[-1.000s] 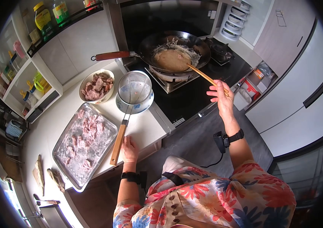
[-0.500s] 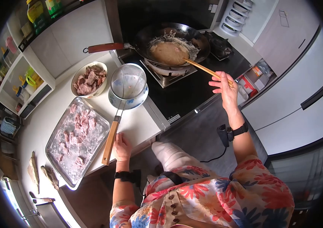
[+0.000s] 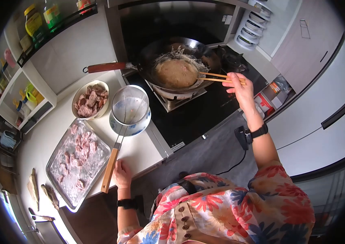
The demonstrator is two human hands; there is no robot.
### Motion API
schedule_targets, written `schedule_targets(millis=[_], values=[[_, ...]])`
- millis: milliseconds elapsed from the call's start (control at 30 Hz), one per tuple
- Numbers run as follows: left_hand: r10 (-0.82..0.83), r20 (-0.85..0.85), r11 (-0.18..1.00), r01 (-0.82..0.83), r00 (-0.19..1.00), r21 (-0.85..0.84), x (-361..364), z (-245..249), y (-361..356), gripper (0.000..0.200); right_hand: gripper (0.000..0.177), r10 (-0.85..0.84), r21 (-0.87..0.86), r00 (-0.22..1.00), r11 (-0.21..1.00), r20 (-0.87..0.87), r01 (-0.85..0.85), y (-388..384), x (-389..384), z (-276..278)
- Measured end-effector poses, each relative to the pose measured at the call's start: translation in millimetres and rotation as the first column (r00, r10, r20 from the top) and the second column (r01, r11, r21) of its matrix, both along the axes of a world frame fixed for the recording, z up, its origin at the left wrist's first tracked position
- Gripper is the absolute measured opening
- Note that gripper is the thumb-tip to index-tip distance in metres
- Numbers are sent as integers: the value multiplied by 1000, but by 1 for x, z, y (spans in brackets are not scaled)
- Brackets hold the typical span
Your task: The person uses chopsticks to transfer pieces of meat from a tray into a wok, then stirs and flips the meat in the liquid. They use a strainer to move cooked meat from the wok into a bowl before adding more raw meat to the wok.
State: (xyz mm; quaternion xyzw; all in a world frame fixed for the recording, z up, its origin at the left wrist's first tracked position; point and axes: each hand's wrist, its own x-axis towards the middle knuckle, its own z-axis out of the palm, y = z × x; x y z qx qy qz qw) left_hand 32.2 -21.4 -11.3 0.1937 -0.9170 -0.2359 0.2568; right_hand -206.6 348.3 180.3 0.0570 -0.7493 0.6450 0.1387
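My right hand (image 3: 240, 90) is closed round a pair of wooden chopsticks (image 3: 217, 77), whose tips reach the right edge of the brown, bubbling liquid (image 3: 176, 73) in the black wok (image 3: 148, 53). At the counter's front edge, my left hand (image 3: 122, 174) has curled fingers beside the wooden handle of the strainer (image 3: 110, 171); whether it holds anything is hidden. The mesh strainer (image 3: 130, 105) rests over a blue-and-white bowl (image 3: 142, 124). A metal tray (image 3: 60, 189) of coated meat pieces (image 3: 84, 148) lies to the left.
Behind the tray stands a bowl of meat (image 3: 92, 101). The wok's handle (image 3: 106, 67) points left. Bottles (image 3: 33, 22) line a wall shelf, and stacked dishes (image 3: 253, 26) stand at the back right. An open drawer (image 3: 276, 95) is right of the hob.
The chopsticks have spread apart and lie flatter, and my right hand has shifted slightly. The whole view has shifted, with the counter items now lower and further left.
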Motion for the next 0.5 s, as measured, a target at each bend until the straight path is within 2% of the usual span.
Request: schedule_targets(millis=[167,333,500], values=[[44,28,999,-43,999,-10,-1,-1,1,12,32,52,15,998,999,27,-52,-1,-52,-2],[87,64,996,-86,994,-10,-1,2,2,12,32,99,140,994,985,43,-104,-19,-87,-16],[62,-27,997,-63,998,-41,-2,-10,-2,8,33,158,166,987,973,42,-162,-29,-91,-16]])
